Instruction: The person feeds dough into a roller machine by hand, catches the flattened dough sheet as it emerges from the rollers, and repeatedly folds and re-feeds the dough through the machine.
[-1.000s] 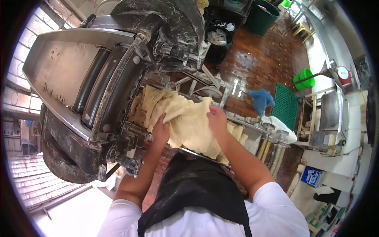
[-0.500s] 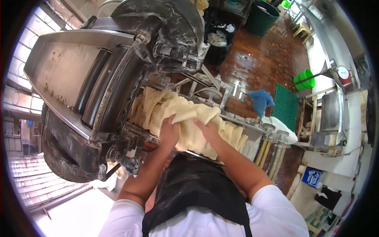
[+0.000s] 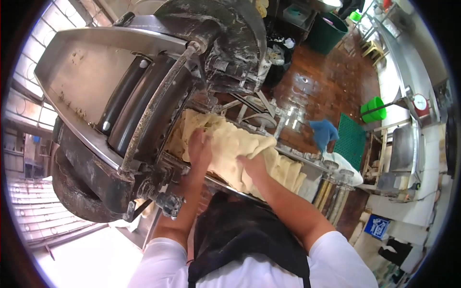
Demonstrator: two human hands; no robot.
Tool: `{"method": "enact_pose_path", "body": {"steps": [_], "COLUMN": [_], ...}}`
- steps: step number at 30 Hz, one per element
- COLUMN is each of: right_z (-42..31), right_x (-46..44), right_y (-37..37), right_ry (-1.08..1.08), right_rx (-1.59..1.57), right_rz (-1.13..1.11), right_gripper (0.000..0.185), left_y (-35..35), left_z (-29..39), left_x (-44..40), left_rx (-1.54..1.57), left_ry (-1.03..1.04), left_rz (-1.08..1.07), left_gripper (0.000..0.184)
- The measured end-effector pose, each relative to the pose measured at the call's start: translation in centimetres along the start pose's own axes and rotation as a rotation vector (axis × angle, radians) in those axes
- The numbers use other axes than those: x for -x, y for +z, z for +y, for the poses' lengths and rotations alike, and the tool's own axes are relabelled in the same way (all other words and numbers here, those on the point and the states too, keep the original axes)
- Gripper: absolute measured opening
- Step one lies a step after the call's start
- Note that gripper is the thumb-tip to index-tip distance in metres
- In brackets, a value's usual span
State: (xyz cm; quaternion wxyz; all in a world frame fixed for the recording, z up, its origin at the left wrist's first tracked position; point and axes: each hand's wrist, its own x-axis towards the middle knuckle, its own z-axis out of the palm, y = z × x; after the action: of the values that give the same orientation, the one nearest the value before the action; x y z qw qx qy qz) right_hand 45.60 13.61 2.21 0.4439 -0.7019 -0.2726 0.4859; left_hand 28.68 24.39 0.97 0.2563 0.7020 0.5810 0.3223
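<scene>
A thick, pale dough sheet (image 3: 225, 151) lies in loose folds on the bed below the roller machine. My left hand (image 3: 199, 149) rests at the dough's left part, near the rollers. Its fingers point away from me and look stretched out, somewhat blurred. At the right part of the sheet, my right hand (image 3: 254, 169) grips a fold, with the thumb on top and the other fingers mostly hidden by dough. The dough sheeter's steel rollers (image 3: 139, 101) stand above and left of both hands. More gathered dough folds (image 3: 288, 173) lie right of my right hand.
A metal hopper (image 3: 91, 67) slopes toward the rollers. Beyond the bed are a belt pulley (image 3: 261, 120), a blue cloth (image 3: 324, 132) and a green mat (image 3: 351, 139). Long rollers (image 3: 326, 192) sit at the bed's right end. A green bucket (image 3: 373, 109) is further right.
My left hand has left the fold and moved left and away from me over the dough. The right hand keeps its grip. The raised middle fold now lies flatter. My view has shifted slightly.
</scene>
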Motion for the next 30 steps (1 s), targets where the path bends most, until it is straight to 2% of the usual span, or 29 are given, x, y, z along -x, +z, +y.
{"method": "enact_pose_path", "body": {"steps": [3, 6, 9, 12, 14, 16, 17, 18, 21, 27, 30], "right_z": [1.9, 0.5, -0.9, -2.9, -2.9, -2.5, -2.2, -1.8, -0.5, -0.4, -2.0], "right_x": [-0.3, 0.5, 3.3, 5.4, 6.1, 6.3, 6.4, 6.6, 7.1, 8.5, 10.1], "right_y": [-0.2, -1.2, -1.7, -2.6, -4.5, -7.2, -8.4, -9.2, -11.9, -13.2, -15.1], "right_ry": [-0.034, 0.002, 0.068, 0.091, 0.158, 0.237, 0.276, 0.179, 0.267, 0.292, 0.252], "right_rx": [0.009, -0.136, -0.320, -0.407, -0.421, -0.370, -0.347, -0.349, -0.224, -0.219, -0.336], "right_rz": [0.014, -0.031, -0.067, -0.066, -0.055, -0.051, -0.048, -0.032, -0.006, 0.050, 0.078], "right_gripper": [0.046, 0.043, 0.036, 0.030, 0.028, 0.031, 0.032, 0.032, 0.031, 0.033, 0.034], "left_y": [2.0, 3.6, 4.8, 2.4, 4.5, 5.3, 5.6, 5.4, 4.9, 5.1, 4.9], "left_z": [-3.4, -6.1, -8.8, -6.3, -10.1, -10.4, -10.1, -9.3, -7.3, -5.8, -6.7], "left_x": [-0.5, -0.2, 1.0, 0.4, 0.1, 0.6, 1.3, 1.9, 3.4, 3.5, 3.3], "left_rx": [-0.160, 0.150, 0.397, 0.224, 0.416, 0.450, 0.382, 0.274, -0.133, -0.158, -0.053], "left_ry": [-0.068, -0.323, -0.215, -0.256, -0.317, -0.358, -0.364, -0.344, -0.223, -0.293, -0.312], "left_rz": [0.023, 0.030, 0.192, 0.062, -0.053, -0.136, -0.166, -0.183, -0.201, -0.200, -0.215], "left_gripper": [0.045, 0.049, 0.053, 0.055, 0.056, 0.059, 0.061, 0.063, 0.070, 0.070, 0.070]}}
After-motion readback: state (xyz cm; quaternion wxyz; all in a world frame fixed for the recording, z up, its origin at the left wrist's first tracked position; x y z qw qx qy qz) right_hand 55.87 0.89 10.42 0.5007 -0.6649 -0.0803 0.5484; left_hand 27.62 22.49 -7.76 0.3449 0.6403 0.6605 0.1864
